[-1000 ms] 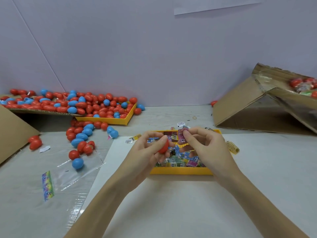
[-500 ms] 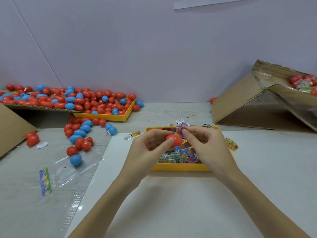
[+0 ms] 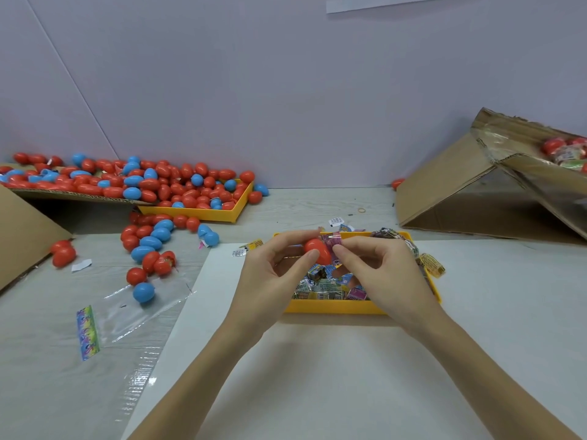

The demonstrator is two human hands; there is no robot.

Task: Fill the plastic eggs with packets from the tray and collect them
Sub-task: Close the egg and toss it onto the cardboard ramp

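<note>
I pinch red egg [image 3: 317, 250] in left hand [image 3: 270, 281] | right hand [image 3: 381, 277] nips pink packet [image 3: 332, 242] against it, for stuffing | tray [image 3: 333, 307] directly beneath catches drops

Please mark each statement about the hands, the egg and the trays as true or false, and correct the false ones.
1. The left hand holds a red egg. True.
2. The right hand holds a blue egg. False: it pinches a pink packet next to the red egg.
3. The hands are above the yellow tray of packets. True.
4. The far yellow tray holds only blue eggs. False: mostly red, some blue.
</note>
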